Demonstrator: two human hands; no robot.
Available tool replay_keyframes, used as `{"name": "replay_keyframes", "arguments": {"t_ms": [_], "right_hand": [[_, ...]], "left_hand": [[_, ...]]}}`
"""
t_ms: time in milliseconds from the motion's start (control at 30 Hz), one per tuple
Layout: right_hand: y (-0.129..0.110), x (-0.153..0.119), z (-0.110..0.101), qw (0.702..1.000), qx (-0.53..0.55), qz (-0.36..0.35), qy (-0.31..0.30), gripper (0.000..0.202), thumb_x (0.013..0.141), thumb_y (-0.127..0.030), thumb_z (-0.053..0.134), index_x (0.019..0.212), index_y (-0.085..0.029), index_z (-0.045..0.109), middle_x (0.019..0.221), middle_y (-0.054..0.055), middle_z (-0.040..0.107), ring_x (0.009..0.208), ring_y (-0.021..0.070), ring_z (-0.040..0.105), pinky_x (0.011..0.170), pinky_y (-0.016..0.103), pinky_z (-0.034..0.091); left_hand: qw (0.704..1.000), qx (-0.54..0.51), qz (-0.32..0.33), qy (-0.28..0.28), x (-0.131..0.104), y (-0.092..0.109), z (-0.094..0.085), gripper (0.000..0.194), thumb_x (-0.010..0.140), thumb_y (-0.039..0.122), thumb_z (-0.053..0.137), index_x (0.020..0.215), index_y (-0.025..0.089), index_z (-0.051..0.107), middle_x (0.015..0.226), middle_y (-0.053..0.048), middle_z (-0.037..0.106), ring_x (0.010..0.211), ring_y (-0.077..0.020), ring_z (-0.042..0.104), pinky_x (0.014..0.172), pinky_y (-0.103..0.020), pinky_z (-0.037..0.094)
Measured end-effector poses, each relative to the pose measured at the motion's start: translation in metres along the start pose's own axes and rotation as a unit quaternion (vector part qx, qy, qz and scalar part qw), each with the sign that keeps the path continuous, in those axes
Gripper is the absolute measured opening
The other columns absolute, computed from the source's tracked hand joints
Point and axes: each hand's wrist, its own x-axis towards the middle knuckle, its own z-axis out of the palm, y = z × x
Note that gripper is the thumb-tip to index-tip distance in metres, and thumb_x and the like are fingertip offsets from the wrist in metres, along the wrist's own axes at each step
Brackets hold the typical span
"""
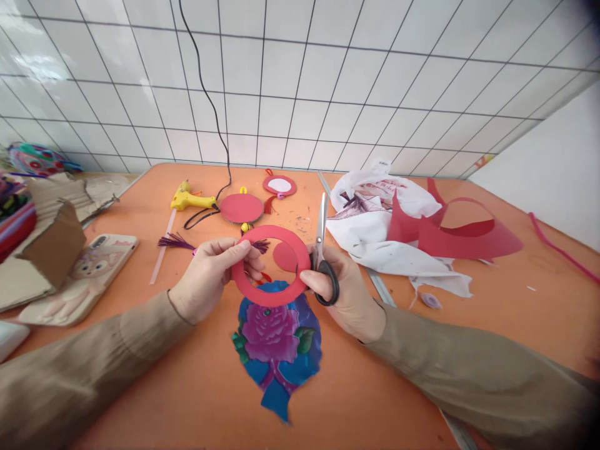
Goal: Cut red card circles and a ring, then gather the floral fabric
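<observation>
A flat red paper ring (pixel 270 296) is held up between my two hands over the table. My left hand (pixel 213 272) pinches its left edge between thumb and fingers. On the right edge, the thumb of my right hand (pixel 347 287) presses the ring, while the same hand holds black-handled scissors (pixel 320 231) with the blades pointing up. Below the ring lies a cut piece of blue cloth (pixel 272 350) with a purple flower. Through and behind the ring shows a red paper disc (pixel 284 257). A purple tassel (pixel 175 242) is partly hidden behind my left hand.
Farther back are a yellow glue gun (pixel 192 199), a red round piece (pixel 241 207) and a small red-rimmed ornament (pixel 280 185). At right, red paper scraps (pixel 450 240) lie on a white plastic bag (pixel 375 250). A phone (pixel 84 281) and cardboard (pixel 47 250) sit at left.
</observation>
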Motion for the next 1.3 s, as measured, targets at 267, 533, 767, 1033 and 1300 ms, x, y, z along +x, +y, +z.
{"name": "replay_keyframes", "arguments": {"t_ms": [267, 533, 767, 1033, 1300], "right_hand": [[0.002, 0.001, -0.002, 1.0, -0.008, -0.008, 0.008, 0.028, 0.066, -0.03, 0.074, 0.086, -0.019, 0.058, 0.07, -0.003, 0.053, 0.061, 0.0096, 0.043, 0.054, 0.023, 0.038], [0.0, 0.001, -0.001, 1.0, -0.011, -0.009, 0.019, 0.029, 0.065, -0.031, 0.074, 0.087, -0.019, 0.059, 0.068, -0.003, 0.052, 0.058, 0.0084, 0.043, 0.052, 0.021, 0.039], [-0.002, 0.001, 0.001, 1.0, 0.005, 0.013, -0.001, 0.035, 0.061, -0.033, 0.078, 0.088, -0.019, 0.059, 0.063, -0.003, 0.057, 0.052, 0.0107, 0.052, 0.048, 0.024, 0.043], [-0.005, 0.0, 0.0, 0.999, -0.036, -0.011, -0.036, 0.026, 0.066, -0.034, 0.073, 0.082, -0.02, 0.058, 0.059, -0.003, 0.058, 0.049, 0.0123, 0.054, 0.048, 0.027, 0.046], [-0.001, 0.002, -0.002, 1.0, -0.014, 0.013, -0.004, 0.033, 0.06, -0.03, 0.079, 0.084, -0.02, 0.059, 0.06, -0.004, 0.059, 0.05, 0.0119, 0.054, 0.047, 0.026, 0.045]], "left_hand": [[1.0, -0.006, 0.007, 0.01, -0.004, 0.0, -0.004, 0.021, 0.077, 0.031, 0.064, 0.067, 0.012, 0.068, 0.066, -0.007, 0.07, 0.057, -0.0148, 0.062, 0.056, -0.024, 0.05], [1.0, -0.003, -0.011, -0.01, -0.006, -0.002, -0.004, 0.019, 0.076, 0.029, 0.064, 0.069, 0.012, 0.07, 0.066, -0.008, 0.071, 0.056, -0.0158, 0.063, 0.057, -0.026, 0.051], [0.999, -0.022, 0.015, 0.025, -0.004, -0.006, -0.003, 0.017, 0.077, 0.028, 0.064, 0.07, 0.013, 0.069, 0.076, -0.008, 0.072, 0.06, -0.0144, 0.063, 0.061, -0.027, 0.051], [0.999, -0.039, -0.012, -0.008, -0.006, -0.011, -0.005, 0.018, 0.075, 0.029, 0.067, 0.076, 0.012, 0.071, 0.073, -0.008, 0.072, 0.064, -0.0174, 0.066, 0.064, -0.028, 0.054], [0.998, -0.019, -0.054, -0.03, -0.001, -0.014, -0.011, 0.016, 0.073, 0.028, 0.069, 0.074, 0.013, 0.073, 0.073, -0.009, 0.073, 0.064, -0.017, 0.066, 0.058, -0.024, 0.053]]}}
